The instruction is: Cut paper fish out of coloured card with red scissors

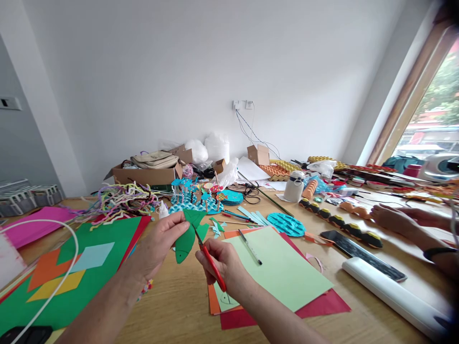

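Note:
My left hand (165, 241) pinches a green paper cut-out (184, 242) with a fish-like outline and a small drawn eye. In my right hand (224, 265) is a pair of scissors (212, 265) with red handles, and its blades meet the green paper. Below and to the right lies a stack of coloured sheets with a pale green sheet (279, 267) on top, and a pen (250, 247) rests on that. A fish outline is drawn at the sheet's lower left corner, partly behind my right wrist.
Green sheets (107, 267) with orange, yellow and blue pieces lie at left. Behind are pipe cleaners (122, 203), blue fish decorations (184, 191) and a blue disc (286, 224). Another person's hands (398, 220) work at right, near a phone (364, 253) and a white bar-shaped object (390, 296).

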Available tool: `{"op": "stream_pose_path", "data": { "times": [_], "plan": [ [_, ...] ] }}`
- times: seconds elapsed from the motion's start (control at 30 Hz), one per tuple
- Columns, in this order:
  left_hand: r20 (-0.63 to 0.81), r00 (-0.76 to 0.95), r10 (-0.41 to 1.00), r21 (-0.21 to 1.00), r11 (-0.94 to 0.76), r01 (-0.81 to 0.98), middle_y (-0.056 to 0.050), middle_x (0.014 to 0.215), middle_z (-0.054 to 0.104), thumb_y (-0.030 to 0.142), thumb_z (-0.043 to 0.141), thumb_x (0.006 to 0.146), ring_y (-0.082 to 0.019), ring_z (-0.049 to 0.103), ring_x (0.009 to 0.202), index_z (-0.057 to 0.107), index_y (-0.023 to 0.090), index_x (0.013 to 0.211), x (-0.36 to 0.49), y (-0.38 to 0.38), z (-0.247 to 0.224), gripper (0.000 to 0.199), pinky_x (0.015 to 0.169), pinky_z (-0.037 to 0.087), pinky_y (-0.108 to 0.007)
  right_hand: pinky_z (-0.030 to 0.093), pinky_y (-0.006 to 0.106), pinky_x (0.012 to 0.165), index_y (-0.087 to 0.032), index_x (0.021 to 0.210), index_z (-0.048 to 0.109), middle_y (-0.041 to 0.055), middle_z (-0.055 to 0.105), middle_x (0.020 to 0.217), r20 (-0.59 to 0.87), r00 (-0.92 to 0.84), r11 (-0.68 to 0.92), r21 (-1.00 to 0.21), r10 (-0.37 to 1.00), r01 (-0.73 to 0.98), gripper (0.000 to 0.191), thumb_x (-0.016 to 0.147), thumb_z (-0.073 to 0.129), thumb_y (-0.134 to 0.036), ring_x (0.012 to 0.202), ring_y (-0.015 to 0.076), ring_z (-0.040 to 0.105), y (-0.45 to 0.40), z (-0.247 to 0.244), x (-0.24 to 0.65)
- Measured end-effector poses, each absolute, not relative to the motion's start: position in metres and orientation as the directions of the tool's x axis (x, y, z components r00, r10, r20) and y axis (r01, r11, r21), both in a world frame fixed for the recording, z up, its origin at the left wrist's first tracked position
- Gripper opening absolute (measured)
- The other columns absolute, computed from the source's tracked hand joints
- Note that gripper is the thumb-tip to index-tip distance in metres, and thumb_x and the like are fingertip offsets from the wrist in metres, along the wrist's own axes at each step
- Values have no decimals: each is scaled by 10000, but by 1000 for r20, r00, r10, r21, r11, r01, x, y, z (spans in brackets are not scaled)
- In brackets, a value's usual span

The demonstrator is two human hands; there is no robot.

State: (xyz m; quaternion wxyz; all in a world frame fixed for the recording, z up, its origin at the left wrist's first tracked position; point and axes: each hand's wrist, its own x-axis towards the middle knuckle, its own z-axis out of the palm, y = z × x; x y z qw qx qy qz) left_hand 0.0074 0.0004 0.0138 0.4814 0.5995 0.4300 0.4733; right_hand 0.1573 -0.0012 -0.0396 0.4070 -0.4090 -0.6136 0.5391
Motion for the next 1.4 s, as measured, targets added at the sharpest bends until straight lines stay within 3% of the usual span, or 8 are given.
{"op": "stream_pose_path", "data": {
  "times": [0.3,0.5,0.77,0.93,1.2,1.4],
  "plan": [
    [118,192,974,993,-117,-16,61,563,476,360,574,765,-101,412,533,526,197,679,7,1,14,190,501,330,-198,283,149,303,-194,590,417,-101,395,389,64,-342,105,-989,938,103,283,696,588,-394,305,59,425,1,-42,159],
    [110,163,981,994,-105,-37,36,630,571,364,601,742,-128,504,572,580,196,764,5,2,12,171,560,391,-223,287,155,314,-192,570,413,-89,413,373,28,-351,78,-989,936,128,314,679,601,-419,309,65,429,-3,-35,157],
    [92,167,982,983,-64,-169,26,669,620,333,622,721,-120,535,566,575,198,793,14,1,11,161,529,400,-217,347,180,368,-190,611,409,-75,454,404,71,-378,69,-997,923,-20,410,648,600,-552,341,65,429,-3,-38,155],
    [114,167,979,981,-84,-178,14,691,633,325,628,721,-131,561,610,577,192,783,17,1,8,156,584,436,-235,355,193,386,-182,648,437,-56,478,428,101,-393,76,-994,914,-78,488,656,556,-655,357,70,428,-4,-44,155],
    [63,192,979,987,-34,-154,1,768,658,303,676,684,-141,575,650,604,200,894,7,6,8,245,579,421,-240,337,184,367,-169,653,471,-57,463,430,121,-456,41,-982,882,-182,509,657,560,-669,345,65,422,-5,-46,156],
    [96,243,965,993,-76,-91,51,594,540,300,612,752,-77,441,517,581,189,768,4,3,10,117,507,360,-195,333,183,362,-172,620,466,-57,465,399,85,-467,-8,-981,880,-194,455,665,590,-608,334,69,419,-5,-42,156]
  ]
}}
